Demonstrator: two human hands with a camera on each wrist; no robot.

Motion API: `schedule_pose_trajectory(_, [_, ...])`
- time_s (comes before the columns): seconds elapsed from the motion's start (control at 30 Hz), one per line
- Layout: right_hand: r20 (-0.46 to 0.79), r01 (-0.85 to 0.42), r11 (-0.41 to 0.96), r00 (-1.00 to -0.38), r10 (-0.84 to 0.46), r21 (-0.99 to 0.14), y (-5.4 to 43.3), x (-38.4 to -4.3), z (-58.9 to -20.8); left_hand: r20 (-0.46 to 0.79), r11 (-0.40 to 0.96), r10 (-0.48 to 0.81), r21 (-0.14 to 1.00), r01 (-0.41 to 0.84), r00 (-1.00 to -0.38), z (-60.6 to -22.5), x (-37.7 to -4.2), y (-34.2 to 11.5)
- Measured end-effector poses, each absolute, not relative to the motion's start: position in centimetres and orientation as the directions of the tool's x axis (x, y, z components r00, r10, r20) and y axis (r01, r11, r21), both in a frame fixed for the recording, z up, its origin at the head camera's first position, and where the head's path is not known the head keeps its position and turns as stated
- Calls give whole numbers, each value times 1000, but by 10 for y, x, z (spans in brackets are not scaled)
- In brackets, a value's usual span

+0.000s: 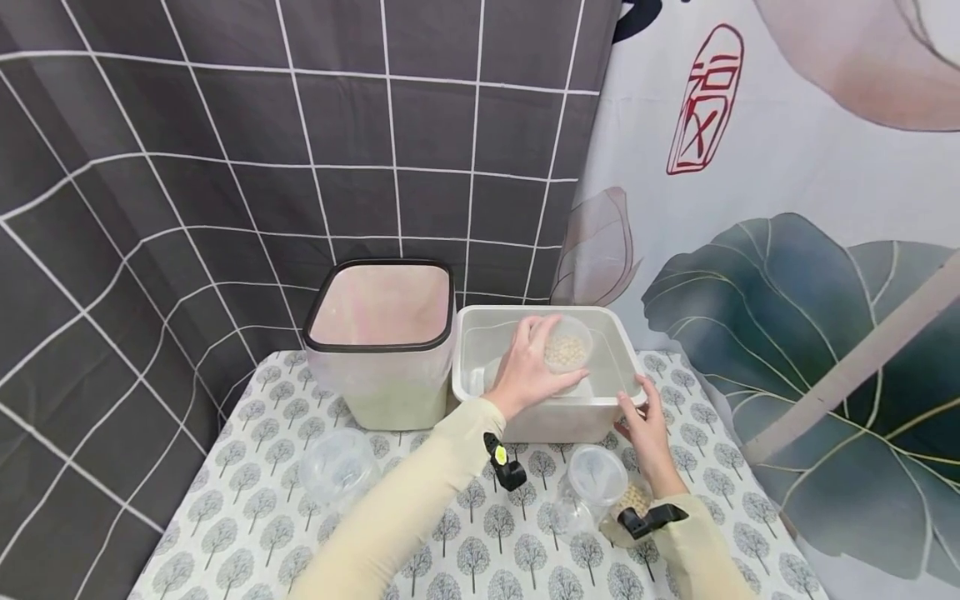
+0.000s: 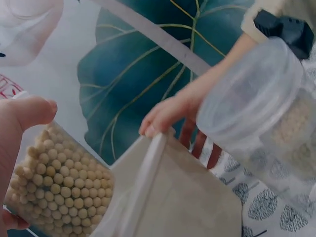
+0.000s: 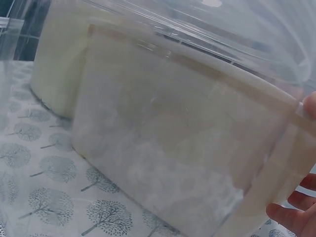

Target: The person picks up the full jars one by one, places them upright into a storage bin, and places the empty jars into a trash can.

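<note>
My left hand grips a clear jar of pale round beans, thumb on one side and fingers on the other. Both are over the white rectangular bin, the jar within the outline of its opening in the head view. At the bin's front right corner, my right hand holds the rim, its thumb on the near side. Just in front of the bin stands a clear jar with a translucent lid. Beside it, partly hidden by the right wrist, is another clear jar with beans.
A tall pale bin with a black rim stands left of the white one. Nearer on the left is a clear container. A tree-print cloth covers the table, with a dark grid curtain behind.
</note>
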State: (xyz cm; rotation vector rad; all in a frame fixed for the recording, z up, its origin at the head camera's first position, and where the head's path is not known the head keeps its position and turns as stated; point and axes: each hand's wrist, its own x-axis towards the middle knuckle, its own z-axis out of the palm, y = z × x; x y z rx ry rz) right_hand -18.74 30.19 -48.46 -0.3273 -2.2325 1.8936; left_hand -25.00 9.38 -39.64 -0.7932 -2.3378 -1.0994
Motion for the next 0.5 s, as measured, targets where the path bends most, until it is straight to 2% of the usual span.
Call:
schedule_pose_trajectory(0.33, [18,41,194,-956,293,-980,295,-179,-472,551,510,292,601,615,-782,-412,-257,101])
schedule_pose_trajectory(0.5, [21,42,198,-953,303,-979,303,-187,-488,492,520,297,635,571,-818,-419,-257,105])
